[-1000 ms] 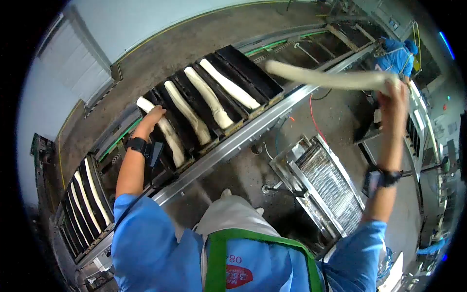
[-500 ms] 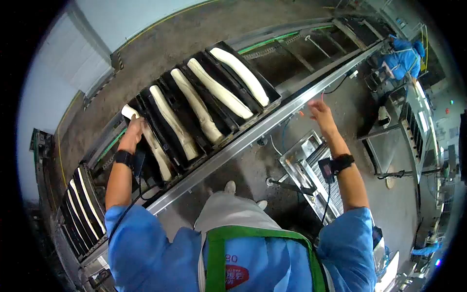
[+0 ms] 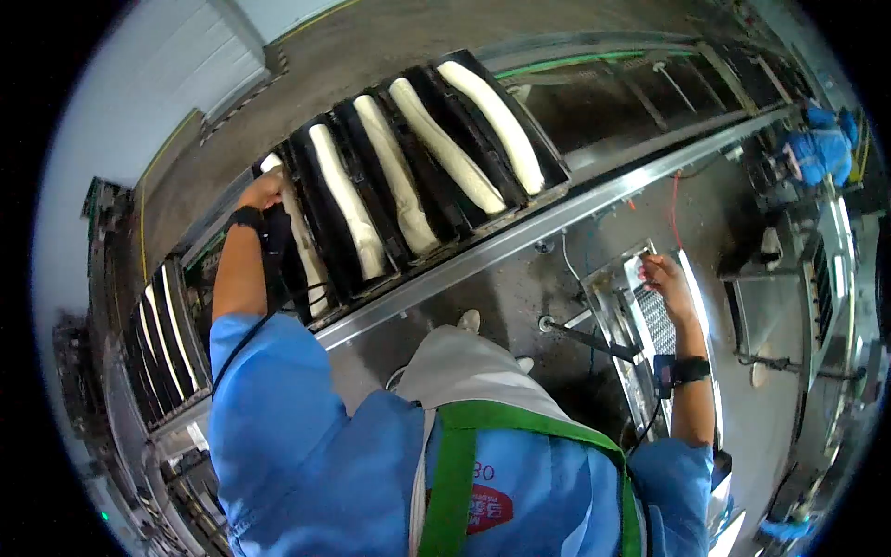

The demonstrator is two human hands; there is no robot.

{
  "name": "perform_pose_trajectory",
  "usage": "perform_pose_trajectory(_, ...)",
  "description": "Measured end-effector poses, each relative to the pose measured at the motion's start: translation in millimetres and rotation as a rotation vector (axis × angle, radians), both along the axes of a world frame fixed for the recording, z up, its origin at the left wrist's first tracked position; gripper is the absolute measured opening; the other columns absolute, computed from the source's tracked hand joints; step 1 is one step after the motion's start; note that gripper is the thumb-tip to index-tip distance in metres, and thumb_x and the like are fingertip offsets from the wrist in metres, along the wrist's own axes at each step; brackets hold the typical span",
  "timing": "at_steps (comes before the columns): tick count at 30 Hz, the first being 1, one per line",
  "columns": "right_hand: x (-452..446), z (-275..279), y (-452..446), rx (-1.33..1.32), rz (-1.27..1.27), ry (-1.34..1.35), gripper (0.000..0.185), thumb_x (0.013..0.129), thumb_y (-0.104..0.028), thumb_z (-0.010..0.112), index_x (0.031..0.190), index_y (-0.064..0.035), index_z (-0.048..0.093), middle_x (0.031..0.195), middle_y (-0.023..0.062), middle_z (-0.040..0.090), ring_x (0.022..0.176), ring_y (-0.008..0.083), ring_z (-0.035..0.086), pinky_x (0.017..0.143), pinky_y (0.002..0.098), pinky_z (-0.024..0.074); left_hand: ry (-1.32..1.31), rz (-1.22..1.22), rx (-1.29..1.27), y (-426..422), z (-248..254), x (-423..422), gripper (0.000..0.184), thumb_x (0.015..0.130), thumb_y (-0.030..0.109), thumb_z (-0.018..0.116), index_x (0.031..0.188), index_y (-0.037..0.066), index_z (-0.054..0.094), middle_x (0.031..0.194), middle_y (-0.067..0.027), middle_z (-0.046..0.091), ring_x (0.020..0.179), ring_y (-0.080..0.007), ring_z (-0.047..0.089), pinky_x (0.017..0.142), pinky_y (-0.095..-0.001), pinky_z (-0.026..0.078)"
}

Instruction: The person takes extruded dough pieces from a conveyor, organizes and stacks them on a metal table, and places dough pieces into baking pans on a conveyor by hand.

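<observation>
My left hand (image 3: 263, 190) is at the left end of a black tray (image 3: 422, 263), its fingers closed over the upper part of the leftmost pale dough strip (image 3: 303, 237). Several more long strips lie side by side in the tray's grooves, the rightmost one (image 3: 497, 121) near its right end. Away from the tray, my right hand (image 3: 663, 278) hangs above a metal frame with a textured plate (image 3: 657, 320). Its fingers are loosely bent and apart, with nothing in them.
The tray sits on a conveyor with a metal rail (image 3: 445, 269). Another tray with thin pale strips (image 3: 171, 334) is at the lower left. A co-worker in blue (image 3: 821, 153) is at the far right, near metal tables (image 3: 770, 302).
The dough strip that was in my right hand has been let go, and another strip now lies at the tray's right end. My right hand has moved down. My left hand stays at the leftmost strip.
</observation>
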State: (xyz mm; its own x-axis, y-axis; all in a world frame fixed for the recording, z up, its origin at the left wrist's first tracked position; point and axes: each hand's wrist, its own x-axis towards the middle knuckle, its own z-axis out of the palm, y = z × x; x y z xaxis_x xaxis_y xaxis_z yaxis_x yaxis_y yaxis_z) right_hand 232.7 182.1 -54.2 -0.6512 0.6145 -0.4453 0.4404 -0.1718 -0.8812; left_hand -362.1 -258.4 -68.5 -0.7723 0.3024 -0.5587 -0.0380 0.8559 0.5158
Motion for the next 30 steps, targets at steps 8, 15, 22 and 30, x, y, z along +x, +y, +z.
perform_pose_trajectory(8, -13, 0, -5, 0.02, 0.085, -0.004, 0.019, 0.08, -0.02, 0.051, 0.093, -0.007, 0.052, 0.081, 0.0001, 0.056, 0.072, 0.0085, 0.053, 0.062, 0.021, 0.0394, 0.649, -0.366, -0.48, 68, 40, 56, 0.045, 0.075, 0.03, 0.044, 0.115, 0.011, 0.043, 0.112, -0.016, 0.045, 0.109, -0.0335, 0.036, 0.091, -0.0419, 0.028)
perform_pose_trajectory(15, -27, -28, -102, 0.031, -0.055, 0.029, 0.021, 0.079, -0.021, 0.052, 0.094, -0.0065, 0.051, 0.084, 0.001, 0.055, 0.076, 0.0091, 0.052, 0.063, 0.0222, 0.0422, 0.277, -1.136, 0.374, 145, 66, 120, 0.034, 0.081, 0.018, 0.043, 0.113, 0.004, 0.044, 0.115, -0.0132, 0.044, 0.108, -0.026, 0.039, 0.092, -0.0322, 0.028)
perform_pose_trajectory(22, -1, -75, -140, 0.113, -0.2, -0.084, 0.021, 0.077, -0.02, 0.052, 0.089, -0.0028, 0.053, 0.077, 0.0027, 0.054, 0.066, 0.0107, 0.052, 0.054, 0.0239, 0.0445, 0.227, -1.459, 0.437, 224, 47, 186, 0.034, 0.081, 0.015, 0.043, 0.113, 0.005, 0.044, 0.116, -0.0123, 0.044, 0.108, -0.0256, 0.038, 0.091, -0.032, 0.027)
perform_pose_trajectory(30, 131, -91, -118, 0.607, -0.413, -0.586, 0.038, 0.065, -0.017, 0.061, 0.101, -0.0098, 0.049, 0.102, 0.0141, 0.045, 0.094, 0.0317, 0.045, 0.077, 0.0394, 0.04, 0.011, -1.768, 0.517, 301, 41, 321, 0.034, 0.083, 0.02, 0.043, 0.112, 0.003, 0.044, 0.113, -0.0138, 0.044, 0.108, -0.0256, 0.039, 0.091, -0.0315, 0.028)
